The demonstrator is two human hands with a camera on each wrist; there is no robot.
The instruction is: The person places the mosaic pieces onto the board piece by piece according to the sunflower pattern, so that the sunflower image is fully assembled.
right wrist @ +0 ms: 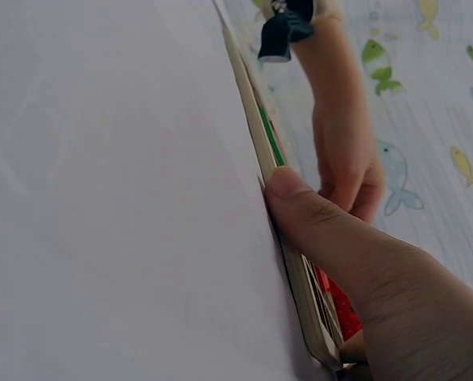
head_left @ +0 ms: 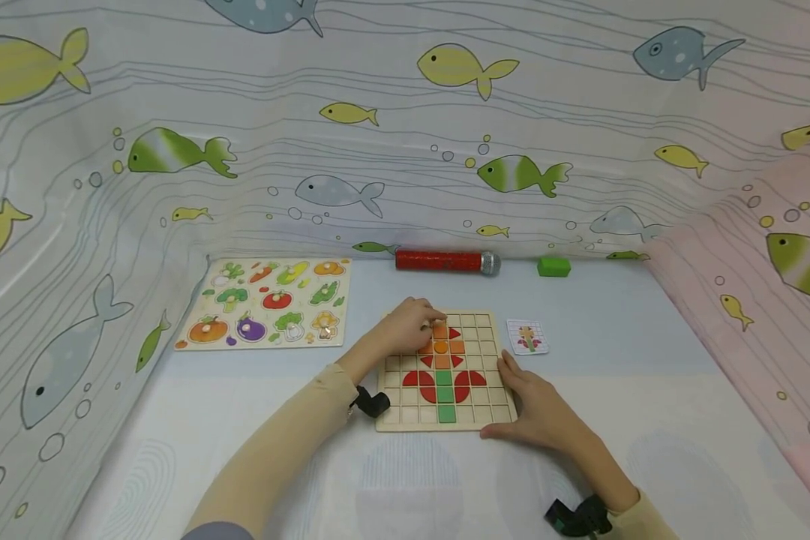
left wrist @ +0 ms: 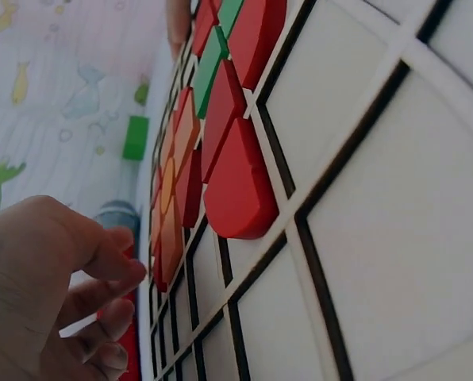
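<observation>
A square wooden grid board point(head_left: 408, 414) lies on the table, bearing red, orange and green shape pieces in a flower-like figure. Over its upper left part is my left hand point(head_left: 405, 328), fingers bent, fingertips right at the top orange piece point(head_left: 439, 331). No piece shows between the thumb and fingers in the left wrist view. My right hand point(head_left: 547, 412) grips the board's near right corner, thumb along the front edge point(right wrist: 286, 262) and fingers on the right side. Red quarter-round pieces point(left wrist: 240, 190) show large in the left wrist view.
Right of the board lies a small pattern card point(head_left: 537, 346). A vegetable puzzle board point(head_left: 226, 307) is at the left. Toward the back are a red microphone point(head_left: 439, 260) and a green block point(head_left: 553, 267). A fish-print curtain point(head_left: 391, 150) rises behind.
</observation>
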